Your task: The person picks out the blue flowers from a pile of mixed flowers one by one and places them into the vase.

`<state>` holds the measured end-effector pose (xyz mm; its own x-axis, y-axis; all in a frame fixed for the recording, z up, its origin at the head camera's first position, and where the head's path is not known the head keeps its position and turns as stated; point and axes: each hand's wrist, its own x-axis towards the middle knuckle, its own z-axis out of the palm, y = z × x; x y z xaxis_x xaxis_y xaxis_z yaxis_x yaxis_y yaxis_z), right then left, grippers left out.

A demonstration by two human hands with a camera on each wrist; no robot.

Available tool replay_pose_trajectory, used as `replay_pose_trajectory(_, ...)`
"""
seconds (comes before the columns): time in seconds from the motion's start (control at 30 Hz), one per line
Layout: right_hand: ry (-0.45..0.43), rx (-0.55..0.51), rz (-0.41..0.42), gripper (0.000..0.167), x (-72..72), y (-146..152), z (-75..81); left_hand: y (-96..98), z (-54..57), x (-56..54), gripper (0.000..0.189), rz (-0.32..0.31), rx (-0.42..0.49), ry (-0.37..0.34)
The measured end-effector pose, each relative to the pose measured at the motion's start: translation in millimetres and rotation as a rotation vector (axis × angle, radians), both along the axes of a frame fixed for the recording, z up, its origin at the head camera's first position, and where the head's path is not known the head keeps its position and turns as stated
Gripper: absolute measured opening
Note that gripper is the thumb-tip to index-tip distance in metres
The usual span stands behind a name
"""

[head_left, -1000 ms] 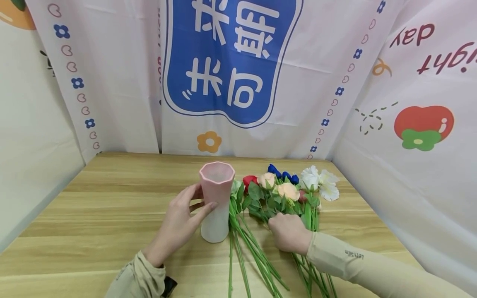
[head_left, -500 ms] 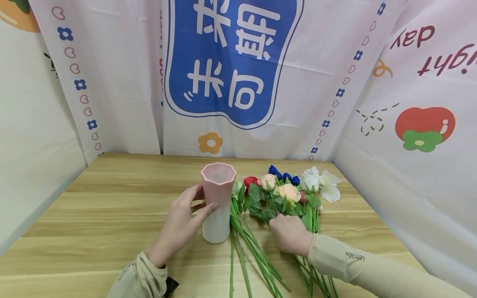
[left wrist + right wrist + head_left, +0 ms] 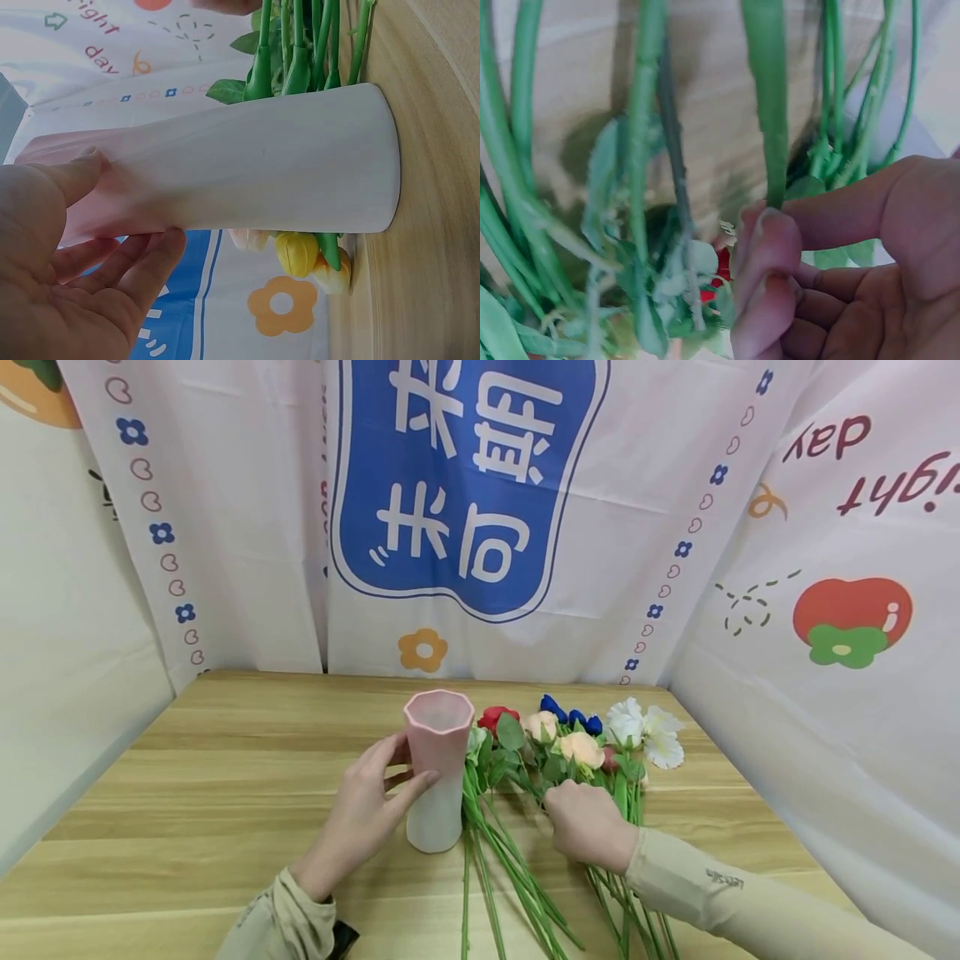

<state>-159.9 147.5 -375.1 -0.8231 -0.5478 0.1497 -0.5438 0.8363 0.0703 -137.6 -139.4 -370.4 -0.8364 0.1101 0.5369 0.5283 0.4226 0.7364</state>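
Left hand [image 3: 367, 797]: spread round the upright vase [image 3: 437, 810]
Right hand [image 3: 591, 827]: thumb and fingers pinching 1 green stem [image 3: 774, 150]
Red flower [image 3: 497, 718]: has shifted slightly; picking out 1 stem seems underway

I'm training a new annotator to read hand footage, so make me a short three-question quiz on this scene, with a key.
1. Multiple choice: what does the left hand hold?
a) a red rose
b) a pink-and-white vase
c) a yellow tulip

2. True or false: the vase is lying on its side.

3. Fill in the blank: between thumb and fingers, the right hand pinches a green ____.

Key:
1. b
2. False; it stands upright on the wooden table.
3. stem, seen clearly in the right wrist view.
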Motion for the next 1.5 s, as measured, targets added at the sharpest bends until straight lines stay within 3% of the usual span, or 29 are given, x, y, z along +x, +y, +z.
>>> replay_pose_trajectory(0.27, -0.081, -0.102, -0.071, 0.045, 7.1, -2.9, 22.8, 0.8, -0.7, -0.2, 0.052, -0.009, 0.025, 0.003)
replay_pose_trajectory(0.43, -0.051, -0.149, -0.086, 0.041, 9.7, -3.7, 34.5, 1.0, -0.9, -0.4, 0.051, -0.007, 0.027, 0.005)
replay_pose_trajectory(0.8, -0.011, -0.31, -0.009, 0.024, 20.7, -19.1, 47.5, 0.6, -1.1, 0.1, 0.052, -0.004, 0.025, 0.003)
replay_pose_trajectory(1.07, -0.098, -0.417, 0.053, 0.013, 33.2, -33.6, 42.1, 0.6, -0.7, -0.7, 0.053, 0.002, 0.009, -0.002)
replay_pose_trajectory(1.3, -0.223, -0.522, 0.041, 0.017, 40.2, -45.9, 29.7, 1.9, -1.3, -1.1, 0.052, -0.004, 0.014, 0.009)
replay_pose_trajectory(1.5, -0.25, -0.532, 0.013, 0.02, 46.4, -56.7, 19.1, 2.1, -1.9, -1.1, 0.052, -0.001, 0.014, 0.008)
